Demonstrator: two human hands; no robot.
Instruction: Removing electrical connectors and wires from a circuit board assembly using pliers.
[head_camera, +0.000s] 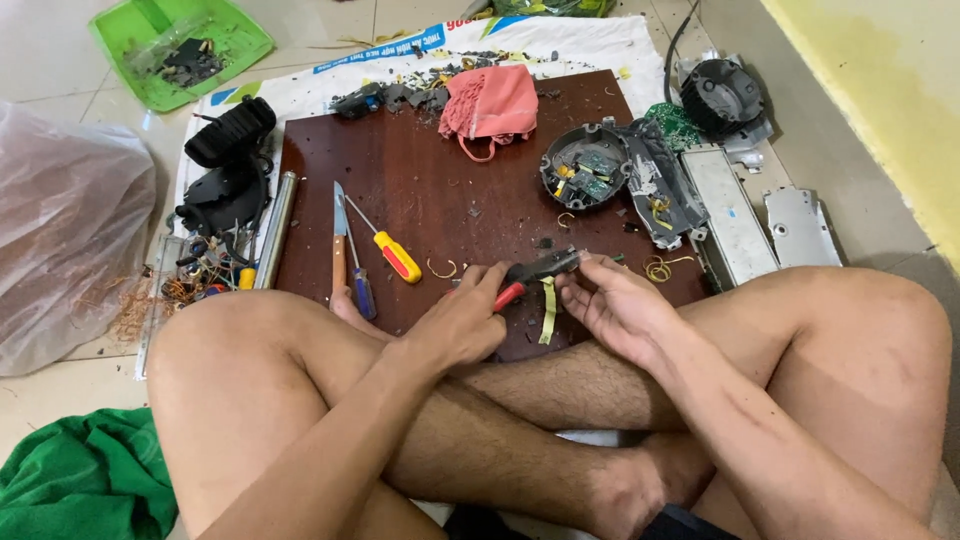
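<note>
While both hands grip pliers, screwdriver, knife beside

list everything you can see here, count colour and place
pliers: 1, black with red handles, held in both hands
yellow strip: 1, hanging below pliers
board: 1, dark brown, on floor
screwdriver: 1, yellow-red handle, board left
knife: 1, wooden handle, beside screwdriver
cloth mask: 1, pink, board top
round housing: 1, black, board right
tray: 1, green, top left
plastic bag: 1, clear, far left
green cloth: 1, bottom left
left hand: grip on pliers handles
right hand: at pliers head
</note>
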